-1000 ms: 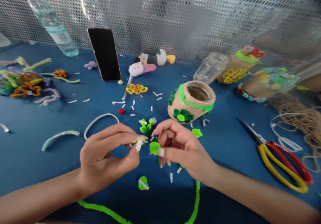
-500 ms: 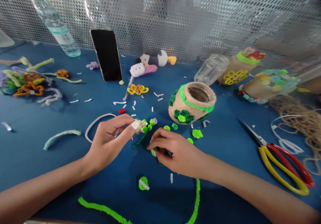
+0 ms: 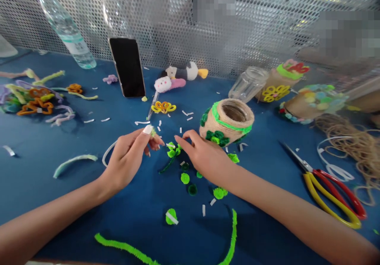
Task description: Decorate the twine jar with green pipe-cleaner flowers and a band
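Observation:
My left hand (image 3: 127, 156) is closed, pinching a small pale yellow-green fuzzy piece (image 3: 153, 132) between thumb and fingers. To its right, my right hand (image 3: 204, 154) hovers low over the table with its fingers apart and no object visible in them. Just below the right fingertips lies a cluster of bright green fuzzy pieces (image 3: 172, 151) with a dark green stem. Loose green fuzzy discs (image 3: 185, 178) are scattered beneath the right hand, some partly hidden by it. Behind that hand stands a twine-wrapped jar (image 3: 208, 124) with green trim and dark green flowers.
Scissors (image 3: 305, 165) with red and yellow handles lie right, near tangled twine (image 3: 350, 134). A bare glass jar (image 3: 247, 84) leans behind. A phone (image 3: 129, 67) and water bottle (image 3: 67, 31) stand at the back. A green pipe cleaner (image 3: 127, 248) curves along the front.
My left hand has drawn slightly left and up with the pale piece, away from the green cluster. My right hand has moved up toward the cluster, uncovering several green discs.

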A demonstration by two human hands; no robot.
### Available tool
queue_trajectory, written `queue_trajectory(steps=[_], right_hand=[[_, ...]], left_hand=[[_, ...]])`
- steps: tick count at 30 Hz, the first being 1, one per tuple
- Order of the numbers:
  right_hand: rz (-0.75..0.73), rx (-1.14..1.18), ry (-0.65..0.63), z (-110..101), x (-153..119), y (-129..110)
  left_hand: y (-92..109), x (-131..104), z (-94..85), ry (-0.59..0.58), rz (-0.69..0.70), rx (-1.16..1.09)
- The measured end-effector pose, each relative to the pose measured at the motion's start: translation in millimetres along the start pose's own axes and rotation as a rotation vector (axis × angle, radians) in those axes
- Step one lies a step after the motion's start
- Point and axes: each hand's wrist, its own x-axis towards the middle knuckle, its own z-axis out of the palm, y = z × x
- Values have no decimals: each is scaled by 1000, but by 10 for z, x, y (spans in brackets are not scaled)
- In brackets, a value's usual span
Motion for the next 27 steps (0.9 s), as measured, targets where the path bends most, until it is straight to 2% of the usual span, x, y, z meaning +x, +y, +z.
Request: queue_trajectory(steps=[2, 4, 9, 11, 15, 18, 20, 22, 25, 27], right_hand=[[5, -44, -30, 40, 41, 18], [25, 72, -27, 74, 54, 41], [211, 608, 147, 80, 29, 58], [298, 857, 134, 57, 32, 41], [528, 1523, -47, 6, 54, 3], [673, 1841, -92, -24, 42, -8], [715, 1919, -95, -33, 24, -12], [728, 1939, -91, -36, 11, -20], [720, 1896, -61, -39, 5, -43], [707, 1846, -46, -41, 4, -57]], left_hand=[[-24, 10, 6, -60, 1, 48], [-42, 18, 6, -135, 16, 102], [-74, 42, -2, -314, 97, 237], [-92, 45, 4, -354, 102, 233], [-90, 28, 28, -360, 24, 0], [-33, 8, 38, -328, -48, -257], [8, -3, 39, -340, -65, -365], [39, -15, 37, -408, -65, -409], [62, -41, 33, -519, -77, -427], [68, -61, 31, -552, -105, -432]])
